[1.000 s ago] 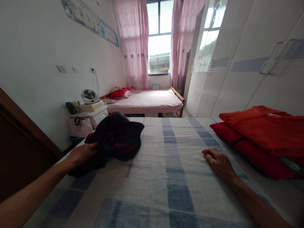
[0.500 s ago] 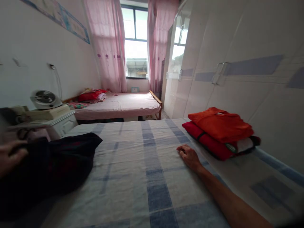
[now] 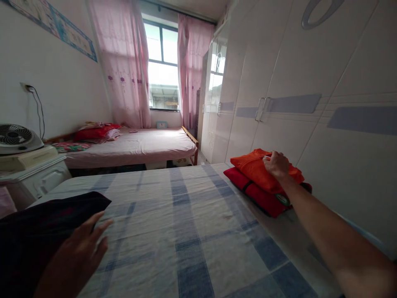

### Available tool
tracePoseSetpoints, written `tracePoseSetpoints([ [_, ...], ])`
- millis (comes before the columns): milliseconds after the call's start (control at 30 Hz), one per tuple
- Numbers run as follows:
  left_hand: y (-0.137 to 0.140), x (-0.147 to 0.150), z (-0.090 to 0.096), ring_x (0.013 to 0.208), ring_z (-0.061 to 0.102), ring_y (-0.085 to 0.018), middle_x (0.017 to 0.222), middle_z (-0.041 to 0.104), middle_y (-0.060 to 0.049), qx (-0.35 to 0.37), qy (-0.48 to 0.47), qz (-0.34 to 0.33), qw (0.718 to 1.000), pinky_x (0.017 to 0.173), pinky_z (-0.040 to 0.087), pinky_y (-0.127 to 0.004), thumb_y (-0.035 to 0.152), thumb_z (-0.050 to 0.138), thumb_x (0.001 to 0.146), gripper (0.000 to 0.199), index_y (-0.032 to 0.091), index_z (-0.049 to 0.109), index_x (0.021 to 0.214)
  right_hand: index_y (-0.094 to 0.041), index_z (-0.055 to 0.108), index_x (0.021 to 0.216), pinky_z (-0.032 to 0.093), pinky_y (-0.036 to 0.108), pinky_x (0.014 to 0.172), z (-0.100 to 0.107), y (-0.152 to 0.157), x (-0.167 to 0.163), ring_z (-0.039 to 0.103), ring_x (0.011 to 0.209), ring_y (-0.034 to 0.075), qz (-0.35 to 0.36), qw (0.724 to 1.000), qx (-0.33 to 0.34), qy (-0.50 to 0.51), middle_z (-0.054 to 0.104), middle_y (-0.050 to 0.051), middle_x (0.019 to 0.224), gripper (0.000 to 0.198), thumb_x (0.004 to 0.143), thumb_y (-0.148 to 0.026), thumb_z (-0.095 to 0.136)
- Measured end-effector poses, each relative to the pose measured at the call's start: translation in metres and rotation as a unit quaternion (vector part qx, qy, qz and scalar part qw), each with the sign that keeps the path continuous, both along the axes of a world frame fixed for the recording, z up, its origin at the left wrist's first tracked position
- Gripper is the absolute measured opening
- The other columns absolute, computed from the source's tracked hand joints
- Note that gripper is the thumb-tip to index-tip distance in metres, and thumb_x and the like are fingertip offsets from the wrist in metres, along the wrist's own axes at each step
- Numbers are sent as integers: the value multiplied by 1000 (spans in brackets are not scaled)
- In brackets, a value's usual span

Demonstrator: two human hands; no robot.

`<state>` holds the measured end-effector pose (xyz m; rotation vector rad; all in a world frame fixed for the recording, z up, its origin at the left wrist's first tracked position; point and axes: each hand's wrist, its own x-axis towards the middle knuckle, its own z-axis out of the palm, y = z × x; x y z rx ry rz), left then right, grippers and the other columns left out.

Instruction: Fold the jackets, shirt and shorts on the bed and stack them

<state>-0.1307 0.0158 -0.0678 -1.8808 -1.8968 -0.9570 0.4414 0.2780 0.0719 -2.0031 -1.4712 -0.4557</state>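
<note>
My left hand (image 3: 82,246) hovers at the right edge of a dark garment (image 3: 77,207), fingers apart and holding nothing. The dark cloth lies loosely spread on the near bed, partly hidden by that hand. On the right, my right hand (image 3: 277,164) is closed over the top of a folded orange garment (image 3: 252,163). A small whitish bit shows at its fingertips, too small to name. Under the orange garment lies a folded red one (image 3: 248,186) with a dark stripe and a green-white patch; together they form a stack at the bed's far right side.
The near bed has a blue-and-white checked sheet (image 3: 155,231). A white wardrobe (image 3: 279,82) rises behind the stack. At the left, a fan (image 3: 18,138) sits on a box atop a white cabinet (image 3: 46,182). A second bed with a pink sheet (image 3: 149,142) stands by the window.
My left hand has let go of the dark garment and moved right. My right hand has risen from the sheet to the orange garment. The view has turned somewhat to the right.
</note>
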Motion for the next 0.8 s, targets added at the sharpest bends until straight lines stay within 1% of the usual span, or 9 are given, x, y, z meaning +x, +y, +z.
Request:
tracePoseSetpoints([
  [100, 6, 14, -25, 116, 57, -29, 138, 51, 10, -25, 1, -17, 1000, 97, 48, -46, 39, 49, 74, 42, 47, 59, 115, -10, 51, 126, 40, 53, 88, -11, 17, 22, 51, 113, 38, -21, 997, -80, -2, 56, 23, 122, 59, 79, -47, 51],
  [167, 4, 16, -31, 115, 58, -28, 133, 57, -2, -54, 29, 2, 998, 95, 50, -43, 37, 48, 77, 36, 33, 66, 108, -15, 53, 125, 37, 55, 89, -21, 22, 29, 49, 115, 37, 4, 994, -105, -34, 57, 19, 124, 57, 79, -48, 52],
  [233, 1, 14, -30, 116, 58, -27, 130, 59, -6, -65, 55, 17, 996, 94, 50, -41, 35, 47, 79, 35, 28, 66, 107, -16, 58, 117, 35, 55, 88, -30, 23, 33, 49, 113, 37, 12, 989, -120, -82, 59, 17, 120, 49, 80, -48, 50],
  [333, -2, 15, -24, 115, 58, -26, 130, 59, -6, -74, 74, 26, 994, 93, 51, -39, 35, 46, 80, 34, 27, 65, 107, -12, 62, 102, 34, 51, 85, -43, 14, 33, 51, 104, 35, 8, 985, -64, -159, 64, 18, 105, 40, 84, -44, 47],
  [467, -2, 19, -21, 116, 58, -27, 130, 58, -10, -85, 86, 26, 992, 93, 50, -41, 34, 42, 83, 36, 23, 65, 108, -11, 60, 100, 30, 46, 88, -49, -14, 23, 52, 96, 30, 14, 971, 45, -232, 64, 16, 94, 33, 89, -36, 42],
  [567, -1, 19, -23, 117, 57, -27, 131, 57, -13, -87, 92, 23, 992, 94, 50, -41, 33, 41, 84, 38, 20, 65, 110, -14, 61, 98, 26, 46, 95, -37, -33, 3, 51, 99, 29, 66, 963, 100, -242, 65, 14, 94, 30, 91, -33, 39],
  [633, -1, 18, -25, 118, 56, -27, 132, 55, -12, -87, 94, 21, 992, 95, 49, -41, 32, 41, 84, 37, 20, 64, 110, -14, 62, 97, 27, 45, 96, -22, -43, -22, 54, 95, 27, 164, 955, 127, -212, 66, 13, 92, 30, 91, -32, 38],
  [700, -1, 19, -25, 119, 55, -27, 133, 54, -12, -84, 95, 20, 992, 96, 48, -40, 31, 41, 84, 37, 20, 64, 110, -15, 62, 97, 33, 41, 92, -5, -53, -59, 57, 88, 24, 277, 936, 141, -164, 67, 12, 90, 30, 92, -34, 39],
  [800, 0, 21, -24, 121, 53, -27, 134, 54, -12, -74, 89, 16, 993, 96, 49, -40, 31, 42, 84, 35, 20, 64, 109, -21, 60, 99, 41, 32, 80, 25, -76, -124, 58, 81, 19, 340, 919, 148, -135, 67, 6, 88, 28, 94, -36, 37],
])
